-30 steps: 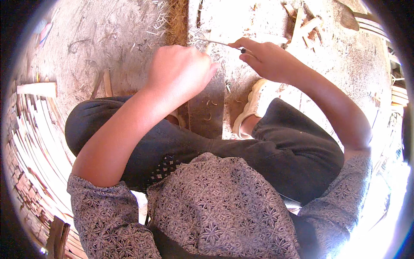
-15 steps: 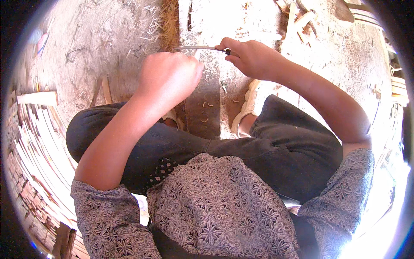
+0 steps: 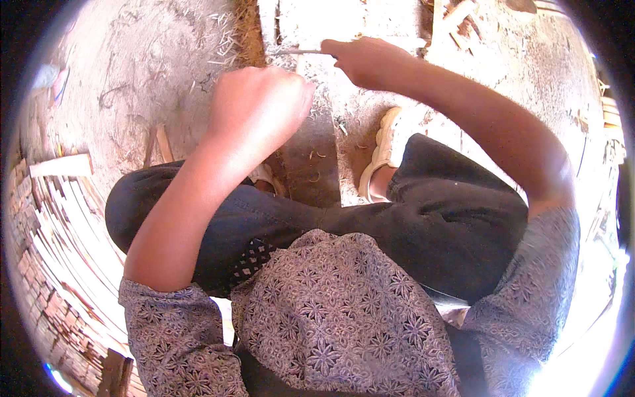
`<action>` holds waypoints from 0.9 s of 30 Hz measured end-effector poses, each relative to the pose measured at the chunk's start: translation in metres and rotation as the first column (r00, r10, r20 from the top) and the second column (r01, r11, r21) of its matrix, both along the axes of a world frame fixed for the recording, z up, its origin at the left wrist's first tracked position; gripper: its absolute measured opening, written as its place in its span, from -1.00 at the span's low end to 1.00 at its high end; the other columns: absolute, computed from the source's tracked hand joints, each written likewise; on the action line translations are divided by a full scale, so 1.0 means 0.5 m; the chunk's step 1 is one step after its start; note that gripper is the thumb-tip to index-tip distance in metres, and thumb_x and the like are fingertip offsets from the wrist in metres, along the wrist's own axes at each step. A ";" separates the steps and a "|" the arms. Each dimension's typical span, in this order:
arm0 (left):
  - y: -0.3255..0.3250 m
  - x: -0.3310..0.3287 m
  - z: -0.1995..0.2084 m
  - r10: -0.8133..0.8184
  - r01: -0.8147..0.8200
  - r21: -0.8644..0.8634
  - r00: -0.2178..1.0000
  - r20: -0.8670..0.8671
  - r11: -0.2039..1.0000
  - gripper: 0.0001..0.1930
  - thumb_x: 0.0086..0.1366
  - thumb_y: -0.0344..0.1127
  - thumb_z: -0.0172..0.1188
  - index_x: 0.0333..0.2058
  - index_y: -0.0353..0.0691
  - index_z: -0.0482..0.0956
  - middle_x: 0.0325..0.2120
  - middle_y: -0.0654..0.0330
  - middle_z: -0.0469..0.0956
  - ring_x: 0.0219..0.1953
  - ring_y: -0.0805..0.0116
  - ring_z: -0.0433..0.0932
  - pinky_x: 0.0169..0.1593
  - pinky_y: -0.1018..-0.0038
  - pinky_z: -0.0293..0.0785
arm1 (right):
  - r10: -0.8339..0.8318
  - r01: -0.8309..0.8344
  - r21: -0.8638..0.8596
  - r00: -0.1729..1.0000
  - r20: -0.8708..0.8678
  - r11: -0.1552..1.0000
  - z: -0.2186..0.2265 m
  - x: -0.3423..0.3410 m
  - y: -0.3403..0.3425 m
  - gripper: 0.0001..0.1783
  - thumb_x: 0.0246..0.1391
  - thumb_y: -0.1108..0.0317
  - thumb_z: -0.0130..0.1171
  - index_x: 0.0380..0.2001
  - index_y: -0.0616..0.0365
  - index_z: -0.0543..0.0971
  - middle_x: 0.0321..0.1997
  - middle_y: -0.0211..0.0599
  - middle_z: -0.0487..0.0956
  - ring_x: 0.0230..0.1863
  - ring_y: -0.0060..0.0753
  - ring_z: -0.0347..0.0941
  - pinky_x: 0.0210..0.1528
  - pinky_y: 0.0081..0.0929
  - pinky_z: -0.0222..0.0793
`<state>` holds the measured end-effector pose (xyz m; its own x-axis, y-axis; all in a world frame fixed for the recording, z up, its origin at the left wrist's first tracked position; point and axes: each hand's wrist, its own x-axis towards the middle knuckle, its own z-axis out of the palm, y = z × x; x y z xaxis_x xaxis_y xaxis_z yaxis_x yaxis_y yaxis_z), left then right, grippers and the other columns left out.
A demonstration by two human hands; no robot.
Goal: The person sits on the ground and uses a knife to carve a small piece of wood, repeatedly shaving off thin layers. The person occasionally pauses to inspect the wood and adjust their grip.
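My right hand (image 3: 364, 61) is closed around the handle of a knife. The thin blade (image 3: 301, 51) points left, past the far side of my other fist. Closed into a fist, knuckles up, my left hand (image 3: 261, 99) is lower and to the left, over the near end of a dark board (image 3: 314, 159). A narrow pale strip (image 3: 300, 66) shows between this fist and the blade. Its lower end is hidden, so I cannot tell whether the fist grips it. The blade looks apart from the fist.
Wood shavings (image 3: 228, 40) and fibres litter the ground ahead. On the left lie many long pale wooden strips (image 3: 66, 218) in a pile. Wood offcuts (image 3: 456, 23) are at the far right. A cream clog (image 3: 383, 149) is on my right foot, beside the board.
My right hand and the knife have moved farther away and slightly left, the arm reaching out more. My left fist has shifted slightly farther away, still closed.
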<state>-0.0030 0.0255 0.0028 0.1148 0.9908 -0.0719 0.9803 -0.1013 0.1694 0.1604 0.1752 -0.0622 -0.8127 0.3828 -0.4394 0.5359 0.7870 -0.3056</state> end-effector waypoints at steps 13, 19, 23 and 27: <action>0.013 -0.037 -0.003 0.119 -0.100 -0.115 0.978 0.172 0.988 -0.67 0.40 -0.11 0.08 -0.44 -0.22 0.60 -0.56 -0.06 0.60 -0.46 -0.13 0.63 -0.35 0.03 0.53 | -0.241 0.230 -0.399 0.970 0.025 0.888 0.016 0.089 0.040 -0.60 0.36 0.28 -0.04 0.22 0.00 0.45 -0.45 -0.11 0.62 -0.43 -0.23 0.59 -0.24 -0.20 0.49; -0.009 -0.028 0.003 0.139 -0.130 -0.073 0.981 0.138 0.989 -0.60 0.39 -0.15 0.06 -0.57 -0.23 0.65 -0.65 -0.07 0.60 -0.56 -0.07 0.66 -0.40 0.08 0.59 | -0.159 0.135 -0.379 0.987 -0.033 0.916 0.126 0.060 -0.034 -0.63 0.38 0.34 0.00 0.21 0.01 0.37 -0.62 0.02 0.53 -0.51 0.04 0.58 -0.31 -0.02 0.43; -0.002 -0.018 0.000 0.152 -0.147 -0.048 0.975 0.161 0.988 -0.58 0.39 -0.15 0.04 -0.59 -0.21 0.66 -0.67 -0.05 0.60 -0.57 -0.07 0.65 -0.41 0.09 0.57 | -0.135 0.106 -0.232 0.984 -0.112 0.967 -0.003 0.053 -0.015 -0.60 0.35 0.34 0.04 0.22 0.04 0.34 -0.50 0.13 0.61 -0.38 0.29 0.60 -0.28 0.09 0.44; 0.010 -0.009 0.000 0.171 -0.163 -0.058 0.970 0.173 0.985 -0.57 0.40 -0.16 0.03 -0.61 -0.21 0.65 -0.68 -0.06 0.58 -0.59 -0.08 0.63 -0.42 0.08 0.55 | -0.093 0.089 -0.210 0.996 -0.008 0.974 -0.085 0.022 0.049 -0.58 0.35 0.31 0.05 0.22 0.06 0.35 -0.36 0.18 0.64 -0.29 0.29 0.61 -0.20 0.14 0.45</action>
